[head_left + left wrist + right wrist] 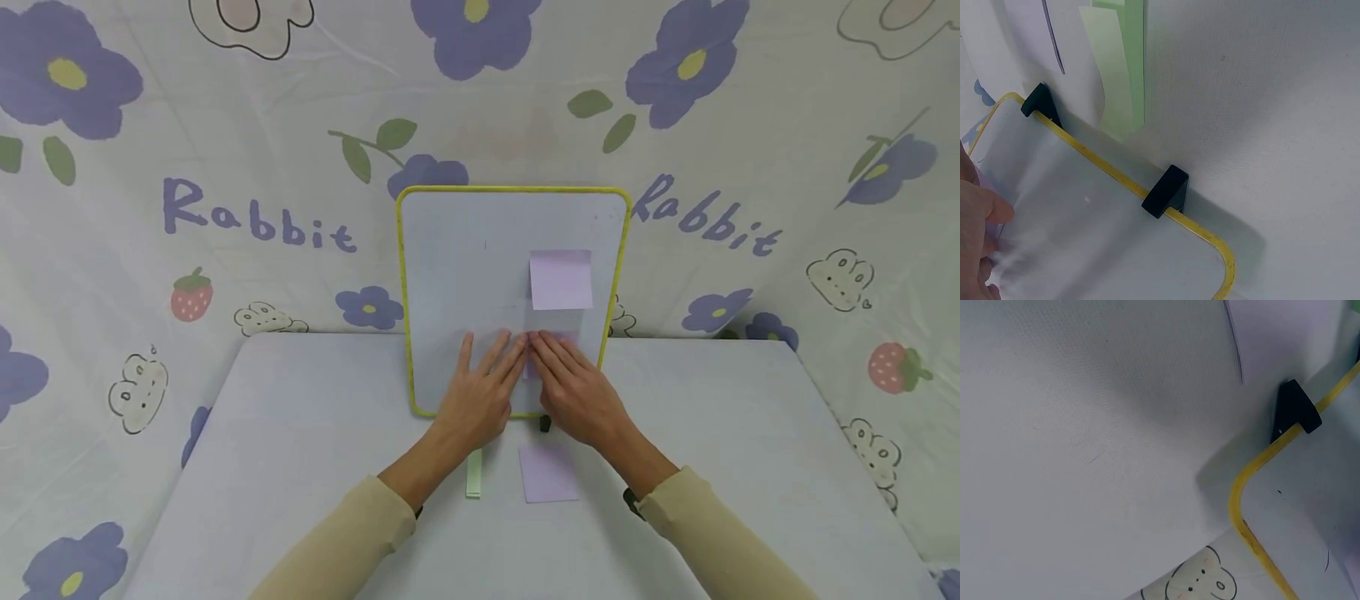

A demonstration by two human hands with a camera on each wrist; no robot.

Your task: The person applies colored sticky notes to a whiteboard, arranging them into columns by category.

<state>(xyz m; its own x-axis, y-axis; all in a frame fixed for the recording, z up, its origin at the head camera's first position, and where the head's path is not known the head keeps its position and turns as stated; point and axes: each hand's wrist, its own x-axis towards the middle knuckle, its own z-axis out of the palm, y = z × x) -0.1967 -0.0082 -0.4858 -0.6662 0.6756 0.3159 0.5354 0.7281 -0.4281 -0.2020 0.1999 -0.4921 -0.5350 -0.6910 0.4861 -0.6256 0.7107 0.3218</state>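
A whiteboard (457, 250) with a yellow frame stands upright on the table. One light purple sticky note (561, 280) is on its right half. Below that, another purple note (531, 367) lies against the board, mostly covered by the hands. My left hand (480, 396) rests its extended fingers at that note's left edge. From the other side my right hand (581, 392) lays straight fingers over it, fingertips close to the left hand's. In the left wrist view, part of the left hand (982, 215) shows beside a sliver of purple; the right wrist view shows no fingers.
On the white table (315, 467) in front of the board lie a purple sticky-note pad (549, 475) and a green strip pad (474, 475). Black feet (1169, 190) hold the board's lower edge. A flower-patterned cloth (510, 117) hangs behind and at the sides.
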